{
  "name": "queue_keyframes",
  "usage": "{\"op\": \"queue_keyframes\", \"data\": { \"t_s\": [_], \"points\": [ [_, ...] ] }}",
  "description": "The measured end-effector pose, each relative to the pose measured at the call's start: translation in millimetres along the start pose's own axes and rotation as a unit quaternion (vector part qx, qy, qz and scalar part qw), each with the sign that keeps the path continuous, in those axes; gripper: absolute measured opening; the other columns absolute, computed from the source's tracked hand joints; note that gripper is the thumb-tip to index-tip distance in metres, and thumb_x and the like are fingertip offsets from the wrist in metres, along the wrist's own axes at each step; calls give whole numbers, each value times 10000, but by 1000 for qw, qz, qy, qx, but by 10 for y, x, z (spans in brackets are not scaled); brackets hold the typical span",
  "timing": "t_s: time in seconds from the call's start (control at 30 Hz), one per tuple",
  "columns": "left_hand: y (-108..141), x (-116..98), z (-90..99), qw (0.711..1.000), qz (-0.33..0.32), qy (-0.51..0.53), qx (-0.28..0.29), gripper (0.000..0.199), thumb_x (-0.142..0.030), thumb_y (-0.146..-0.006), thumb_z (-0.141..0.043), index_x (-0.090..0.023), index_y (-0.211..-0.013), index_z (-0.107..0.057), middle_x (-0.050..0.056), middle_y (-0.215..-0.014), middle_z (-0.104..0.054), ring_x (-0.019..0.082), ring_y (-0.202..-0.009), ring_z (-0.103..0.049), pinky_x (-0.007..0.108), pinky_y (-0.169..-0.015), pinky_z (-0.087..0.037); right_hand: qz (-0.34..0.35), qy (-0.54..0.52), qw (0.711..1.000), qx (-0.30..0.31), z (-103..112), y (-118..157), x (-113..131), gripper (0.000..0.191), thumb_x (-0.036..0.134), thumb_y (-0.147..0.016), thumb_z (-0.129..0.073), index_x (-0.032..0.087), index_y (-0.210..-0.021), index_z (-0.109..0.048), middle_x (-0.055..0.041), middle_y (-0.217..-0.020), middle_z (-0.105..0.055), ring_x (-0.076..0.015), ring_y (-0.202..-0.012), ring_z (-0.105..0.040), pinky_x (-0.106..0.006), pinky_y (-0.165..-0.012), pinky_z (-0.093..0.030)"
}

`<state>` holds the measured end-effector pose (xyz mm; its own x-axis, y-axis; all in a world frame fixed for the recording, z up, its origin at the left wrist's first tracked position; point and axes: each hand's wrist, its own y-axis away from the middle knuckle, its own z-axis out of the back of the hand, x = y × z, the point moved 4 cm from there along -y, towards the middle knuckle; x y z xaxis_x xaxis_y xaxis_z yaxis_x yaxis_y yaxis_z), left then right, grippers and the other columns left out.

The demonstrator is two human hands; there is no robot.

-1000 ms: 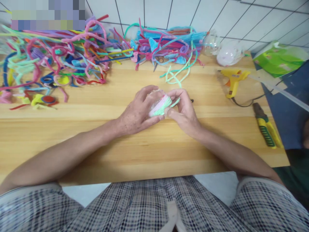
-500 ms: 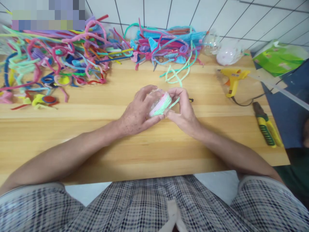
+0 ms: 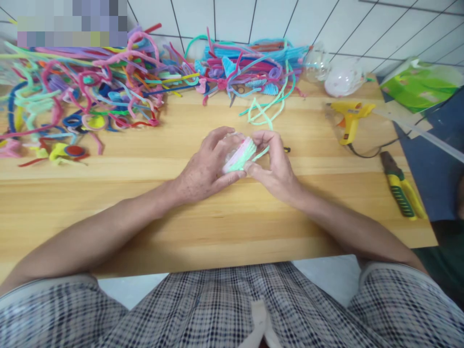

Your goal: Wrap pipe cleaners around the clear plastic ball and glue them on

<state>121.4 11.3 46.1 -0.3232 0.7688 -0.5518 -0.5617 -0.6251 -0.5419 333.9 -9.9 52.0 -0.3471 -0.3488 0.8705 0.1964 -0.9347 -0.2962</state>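
Over the middle of the wooden table point(image 3: 217, 227), my left hand point(image 3: 205, 169) wraps its fingers round a small clear rounded piece banded with pink and mint-green fuzzy strips point(image 3: 239, 157). My right hand point(image 3: 273, 169) pinches the green side of the same piece. A short loose green end sticks out of it between the thumb and fingers of my right hand. Part of the piece is hidden under my left fingers. Just behind my right hand a loose mint-green pipe cleaner point(image 3: 264, 116) lies in loops on the table.
Tangled coloured pipe cleaners point(image 3: 108, 87) cover the back left, with a blue and pink bundle point(image 3: 253, 58) at back centre. Clear globes point(image 3: 342, 82), a yellow glue gun point(image 3: 350, 121) with its cord, pliers point(image 3: 398, 188) and a green package point(image 3: 420, 87) are at right.
The banded piece has turned slightly, and my right fingers have shifted a little on its green edge. Both hands otherwise stay in place.
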Motion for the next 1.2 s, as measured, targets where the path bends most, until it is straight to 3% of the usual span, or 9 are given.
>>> {"op": "queue_keyframes", "data": {
  "t_s": [0.33, 0.67, 0.87, 1.03, 1.2],
  "points": [
    [-9, 2, 27, 1000, -13, 11, 8, 730, -641, -1110, -673, -340, -1718, -402, 187, -1657, -553, 411, -1601, -534, 680, -1297, -534, 4, -9, 1000, 5, 24, -24, 16, 549, 345, -911, -838, 308, -1375, -547, -70, -1328, -682, -300, -1244, -682, -557, -1160, -601],
    [-20, -19, 50, 999, -31, 7, 14, 704, -607, -1123, -669, -362, -1718, -384, 165, -1642, -582, 398, -1594, -524, 670, -1287, -543, -5, 10, 1000, -17, 6, -30, 75, 513, 308, -880, -856, 331, -1302, -566, -65, -1304, -689, -318, -1226, -664, -607, -1157, -595],
    [-32, 29, 70, 999, -29, 9, 15, 655, -599, -1149, -633, -364, -1713, -397, 145, -1613, -607, 375, -1580, -536, 674, -1308, -521, -7, 6, 1000, -21, 3, -30, 34, 538, 482, -925, -893, 315, -1333, -583, -74, -1348, -709, -300, -1258, -669, -560, -1139, -595],
    [-43, 80, 99, 999, -28, 23, 16, 620, -577, -1159, -610, -353, -1701, -411, 146, -1611, -610, 377, -1570, -539, 681, -1336, -482, -1, -12, 1000, -26, 67, -83, 39, 411, 522, -975, -857, 307, -1266, -661, -45, -1262, -757, -263, -1149, -697, -488, -1037, -597],
    [-29, 115, 100, 999, -27, 34, 18, 645, -601, -1155, -599, -348, -1714, -399, 156, -1625, -594, 384, -1575, -533, 669, -1341, -476, 1, -37, 998, -55, 124, -124, 63, 294, 579, -1048, -785, 294, -1087, -725, 0, -1054, -769, -202, -926, -687, -417, -916, -590]
  ]
}}
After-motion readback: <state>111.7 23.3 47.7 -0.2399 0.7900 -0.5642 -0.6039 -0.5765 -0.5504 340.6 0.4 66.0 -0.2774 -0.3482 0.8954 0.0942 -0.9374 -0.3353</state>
